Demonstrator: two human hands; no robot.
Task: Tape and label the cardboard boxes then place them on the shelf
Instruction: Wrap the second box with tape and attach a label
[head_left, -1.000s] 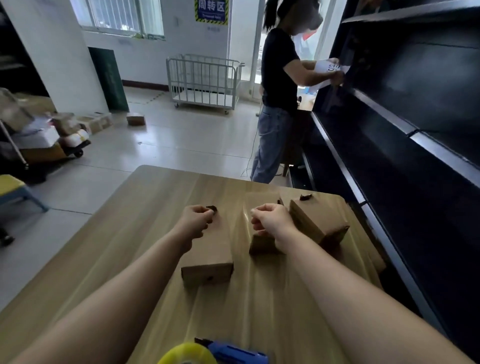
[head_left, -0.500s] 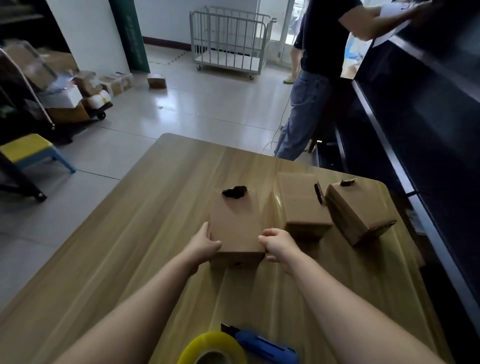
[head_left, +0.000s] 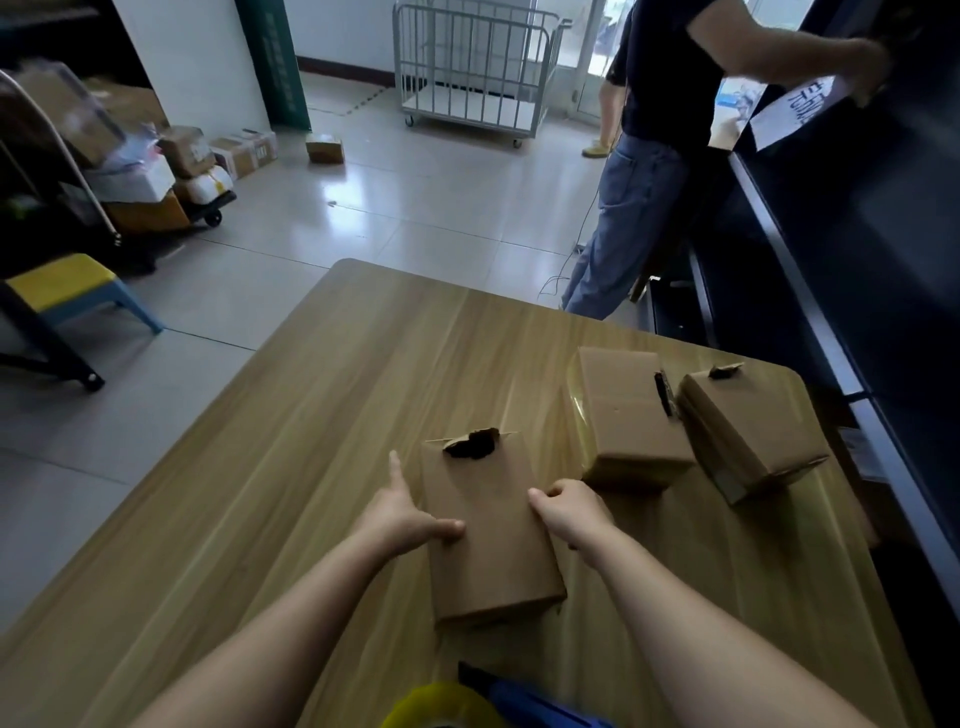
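A brown cardboard box (head_left: 488, 535) with a torn dark hole at its far end lies flat on the wooden table (head_left: 311, 426). My left hand (head_left: 402, 514) holds its left side, thumb on top and forefinger stretched along the edge. My right hand (head_left: 571, 512) grips its right side with curled fingers. Two more cardboard boxes (head_left: 626, 415) (head_left: 748, 434) stand to the right, near the dark shelf (head_left: 857, 218). A yellow tape roll on a blue dispenser (head_left: 467, 704) lies at the near edge.
A person in a dark shirt and jeans (head_left: 639, 171) stands by the shelf holding a white paper (head_left: 795, 111). A white wire cart (head_left: 475, 67), a trolley with parcels (head_left: 150, 176) and a yellow-topped stool (head_left: 72, 296) stand on the tiled floor.
My hands moved from the far ends of two boxes to the sides of the left box and drew it toward me. The camera tilted down and nearer the table.
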